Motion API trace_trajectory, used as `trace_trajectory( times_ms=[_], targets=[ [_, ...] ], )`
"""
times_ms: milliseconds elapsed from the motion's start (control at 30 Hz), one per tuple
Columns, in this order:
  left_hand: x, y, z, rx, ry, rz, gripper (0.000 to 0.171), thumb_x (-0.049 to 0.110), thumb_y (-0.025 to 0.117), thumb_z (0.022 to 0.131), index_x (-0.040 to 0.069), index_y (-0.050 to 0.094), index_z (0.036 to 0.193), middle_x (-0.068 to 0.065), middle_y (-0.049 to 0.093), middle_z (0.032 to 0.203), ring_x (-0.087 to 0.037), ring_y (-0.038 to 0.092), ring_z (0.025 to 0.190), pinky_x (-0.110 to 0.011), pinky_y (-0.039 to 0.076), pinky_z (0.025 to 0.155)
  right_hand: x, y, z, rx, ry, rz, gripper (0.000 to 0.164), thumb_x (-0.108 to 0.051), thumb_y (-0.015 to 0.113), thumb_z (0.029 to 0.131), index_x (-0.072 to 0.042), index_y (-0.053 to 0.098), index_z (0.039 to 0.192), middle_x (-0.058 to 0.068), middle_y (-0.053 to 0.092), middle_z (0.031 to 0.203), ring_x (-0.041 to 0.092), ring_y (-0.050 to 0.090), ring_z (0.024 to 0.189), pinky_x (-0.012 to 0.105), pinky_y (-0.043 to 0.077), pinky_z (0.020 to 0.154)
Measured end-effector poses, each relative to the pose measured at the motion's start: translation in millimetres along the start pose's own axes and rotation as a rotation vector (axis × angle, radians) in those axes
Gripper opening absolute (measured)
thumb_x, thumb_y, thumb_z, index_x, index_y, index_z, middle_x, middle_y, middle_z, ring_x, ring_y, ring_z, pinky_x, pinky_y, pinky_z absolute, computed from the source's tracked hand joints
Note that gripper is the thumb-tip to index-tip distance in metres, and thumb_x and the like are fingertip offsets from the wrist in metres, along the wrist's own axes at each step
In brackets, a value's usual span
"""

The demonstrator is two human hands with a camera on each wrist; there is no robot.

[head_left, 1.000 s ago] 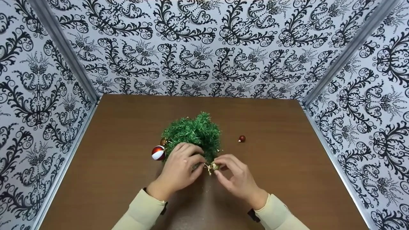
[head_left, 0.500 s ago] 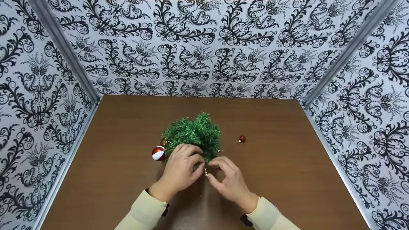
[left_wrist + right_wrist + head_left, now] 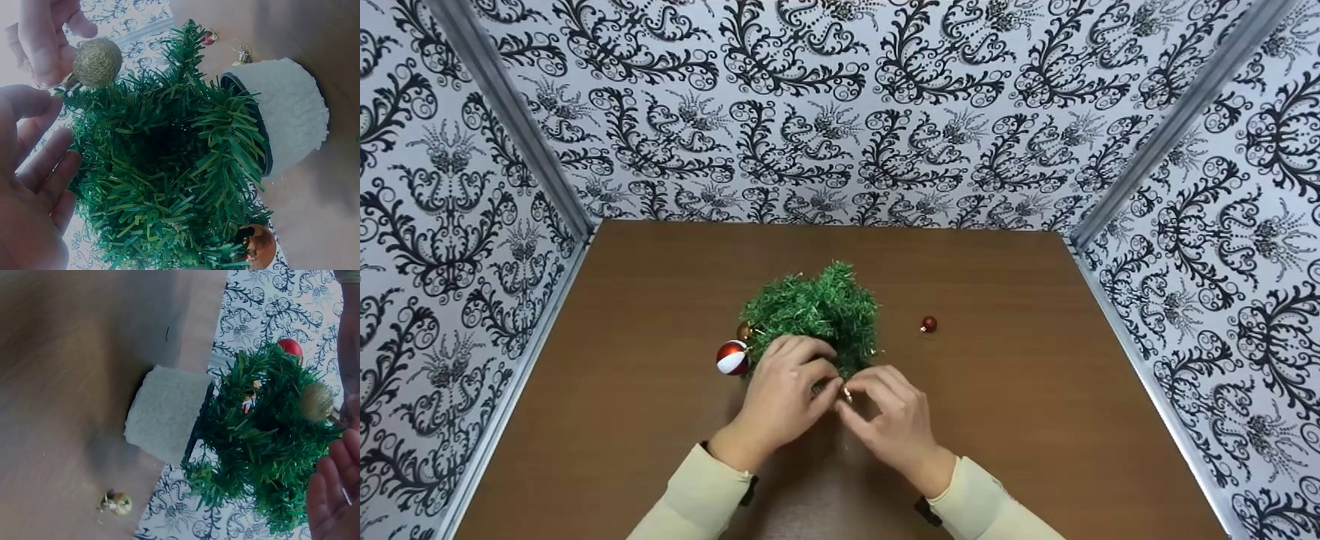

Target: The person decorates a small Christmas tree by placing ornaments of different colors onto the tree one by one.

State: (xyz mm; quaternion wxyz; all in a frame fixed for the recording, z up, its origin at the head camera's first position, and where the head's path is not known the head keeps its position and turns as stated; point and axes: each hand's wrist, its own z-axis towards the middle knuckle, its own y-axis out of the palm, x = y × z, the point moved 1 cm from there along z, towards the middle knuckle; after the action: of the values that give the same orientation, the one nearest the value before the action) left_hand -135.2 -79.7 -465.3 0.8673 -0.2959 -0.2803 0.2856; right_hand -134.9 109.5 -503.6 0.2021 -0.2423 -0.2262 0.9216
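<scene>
A glittery gold Christmas bauble (image 3: pixel 98 62) hangs by the tip of a branch of a small artificial Christmas tree (image 3: pixel 814 307). My left hand (image 3: pixel 787 386) pinches at the bauble's thin hanging loop with thumb and index finger. From the other side, my right hand (image 3: pixel 889 424) brings its thumb and fingertips together on the loop, right by the bauble's cap. In the head view only a gold glint shows between the fingertips. The tree's white, rough-textured pot (image 3: pixel 169 413) appears in both wrist views.
A striped red-and-white bauble (image 3: pixel 733 358) and a copper bauble (image 3: pixel 745 331) hang on the tree's left side. A small red bauble (image 3: pixel 928 324) lies on the brown table (image 3: pixel 1035 420) to the right. A shiny gold ornament (image 3: pixel 120 503) lies near the pot. Patterned panels surround the table.
My right hand has moved left and closer to my left fingertips, its grip going from the gold piece to the loop. My left hand and the tree have stayed in place.
</scene>
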Motion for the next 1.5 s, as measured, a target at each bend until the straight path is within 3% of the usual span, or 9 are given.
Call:
trace_trajectory(
  times_ms=[167,433,633,800,1000,1200,1500],
  targets=[
    [1.5,0.4,1.6,-0.007,0.004,-0.002,0.007,0.019,0.076,0.084,0.016,0.074,0.078,0.001,0.065,0.104,-0.021,0.059,0.098,-0.041,0.044,0.092,-0.5,-1.4,2.8,0.04,0.019,0.039,0.003,-0.016,0.073,0.087,-0.017,0.072,0.09,-0.01,0.066,0.093,0.01,0.064,0.085,0.028,0.054,0.07],
    [2.2,0.8,2.0,0.02,0.03,0.001,0.007,0.018,0.076,0.082,0.016,0.073,0.076,-0.001,0.066,0.103,-0.023,0.059,0.097,-0.042,0.045,0.091,0.9,-5.7,4.0,0.046,0.052,0.032,0.01,-0.015,0.075,0.081,-0.019,0.07,0.089,-0.011,0.065,0.092,0.009,0.063,0.086,0.027,0.053,0.072],
    [1.1,-1.1,1.5,-0.006,0.022,0.005,0.005,0.018,0.075,0.083,0.017,0.073,0.079,0.0,0.065,0.104,-0.021,0.059,0.1,-0.041,0.044,0.093,4.9,-4.7,5.1,0.044,0.039,0.04,0.008,-0.011,0.073,0.084,-0.018,0.071,0.089,-0.011,0.065,0.092,0.009,0.063,0.085,0.026,0.053,0.073],
    [0.7,-1.1,1.3,0.028,0.033,0.02,0.004,0.016,0.075,0.078,0.018,0.073,0.079,0.0,0.065,0.103,-0.02,0.059,0.099,-0.041,0.044,0.093,7.7,-5.5,5.8,0.047,0.049,0.032,0.009,-0.01,0.07,0.083,-0.018,0.068,0.085,-0.011,0.063,0.09,0.008,0.061,0.083,0.025,0.053,0.07],
    [-0.1,1.1,2.3,0.07,0.0,0.063,0.004,0.017,0.076,0.078,0.017,0.073,0.077,-0.001,0.066,0.101,-0.022,0.06,0.099,-0.042,0.044,0.095,9.6,-3.8,6.7,0.029,0.106,-0.026,0.008,-0.012,0.068,0.081,-0.019,0.065,0.082,-0.013,0.062,0.088,0.004,0.059,0.082,0.022,0.051,0.066],
    [-0.8,3.4,2.4,0.071,-0.024,0.1,0.006,0.018,0.077,0.079,0.015,0.072,0.077,0.0,0.066,0.097,-0.022,0.06,0.096,-0.042,0.044,0.093,13.6,-0.5,7.9,0.002,0.156,-0.05,0.008,-0.013,0.068,0.08,-0.02,0.065,0.082,-0.013,0.061,0.086,0.004,0.057,0.079,0.027,0.051,0.063],
    [-1.2,2.7,3.0,0.051,-0.068,0.152,0.007,0.018,0.075,0.081,0.015,0.072,0.076,0.001,0.064,0.093,-0.023,0.059,0.094,-0.042,0.044,0.093,15.2,2.6,9.9,-0.044,0.244,-0.02,0.015,-0.009,0.071,0.08,-0.021,0.063,0.081,-0.013,0.059,0.082,0.015,0.061,0.074,0.035,0.053,0.063]
  ],
)
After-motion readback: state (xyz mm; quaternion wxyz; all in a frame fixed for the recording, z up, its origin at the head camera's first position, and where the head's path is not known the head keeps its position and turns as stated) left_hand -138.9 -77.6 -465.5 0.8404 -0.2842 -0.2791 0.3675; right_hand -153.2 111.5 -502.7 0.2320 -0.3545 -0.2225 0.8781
